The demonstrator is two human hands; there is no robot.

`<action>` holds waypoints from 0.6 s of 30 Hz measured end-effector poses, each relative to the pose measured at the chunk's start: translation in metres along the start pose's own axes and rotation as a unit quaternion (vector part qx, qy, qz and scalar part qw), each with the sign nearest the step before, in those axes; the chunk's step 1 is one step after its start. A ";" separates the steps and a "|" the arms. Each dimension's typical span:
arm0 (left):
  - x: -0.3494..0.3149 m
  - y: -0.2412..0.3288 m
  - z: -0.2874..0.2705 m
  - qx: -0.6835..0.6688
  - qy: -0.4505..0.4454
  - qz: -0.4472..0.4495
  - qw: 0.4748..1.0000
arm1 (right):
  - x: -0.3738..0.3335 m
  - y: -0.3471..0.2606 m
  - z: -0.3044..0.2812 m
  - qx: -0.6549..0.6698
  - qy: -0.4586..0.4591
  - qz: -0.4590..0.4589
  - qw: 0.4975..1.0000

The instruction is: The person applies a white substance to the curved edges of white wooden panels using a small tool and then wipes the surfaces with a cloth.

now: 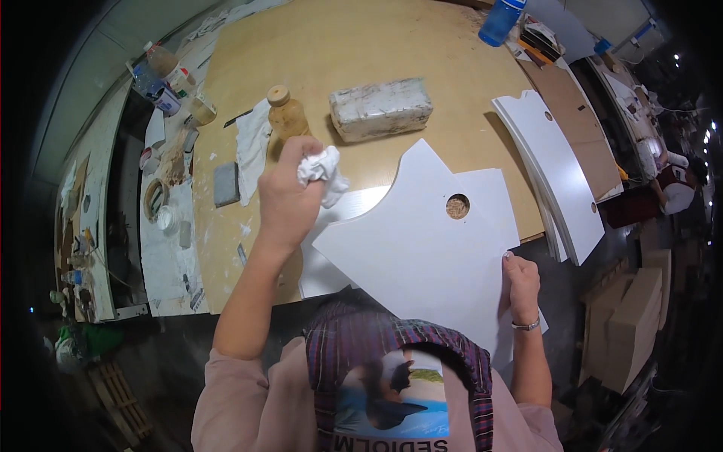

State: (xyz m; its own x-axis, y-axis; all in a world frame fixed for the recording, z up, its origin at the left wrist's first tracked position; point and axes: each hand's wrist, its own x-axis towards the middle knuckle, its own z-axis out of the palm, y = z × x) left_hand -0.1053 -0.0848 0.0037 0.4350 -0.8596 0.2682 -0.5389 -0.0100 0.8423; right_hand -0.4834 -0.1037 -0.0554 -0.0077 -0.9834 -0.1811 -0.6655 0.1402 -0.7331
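Observation:
Crumpled in my left hand is a white cloth, raised over the table near a yellowish bottle. My right hand has its fingers closed on the right edge of a white panel. This panel has a curved cut-out on its left side and a round hole through which rough brown material shows. It slants from the table toward my body, on top of other white panels. Beyond it sits a whitish, smudged block.
A grey block and a white rag lie on the left of the wooden table. Curved white panels are stacked at the right edge. A blue bottle stands far right. Another person is at the far right.

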 end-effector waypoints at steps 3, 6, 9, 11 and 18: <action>-0.006 0.012 0.016 -0.015 -0.064 0.196 0.978 | 0.000 0.001 -0.001 -0.011 0.002 0.001 1.000; -0.014 0.032 0.034 0.170 -0.178 0.342 0.907 | -0.006 -0.013 0.001 -0.054 0.019 -0.002 0.998; 0.010 0.020 0.044 0.209 -0.149 0.360 0.897 | -0.008 -0.027 0.002 -0.148 0.020 -0.023 0.989; 0.027 0.003 0.046 0.114 -0.113 0.250 0.955 | -0.006 -0.033 0.004 -0.160 0.001 -0.035 0.987; 0.023 -0.033 0.034 0.007 -0.071 0.047 0.996 | 0.002 -0.010 -0.031 -0.110 0.010 0.001 0.994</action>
State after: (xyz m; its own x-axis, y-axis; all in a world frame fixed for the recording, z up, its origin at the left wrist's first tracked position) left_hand -0.1024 -0.1216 -0.0335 0.2767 -0.9204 0.2764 -0.5826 0.0681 0.8099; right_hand -0.5000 -0.1105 -0.0279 -0.0217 -0.9856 -0.1679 -0.8121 0.1153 -0.5721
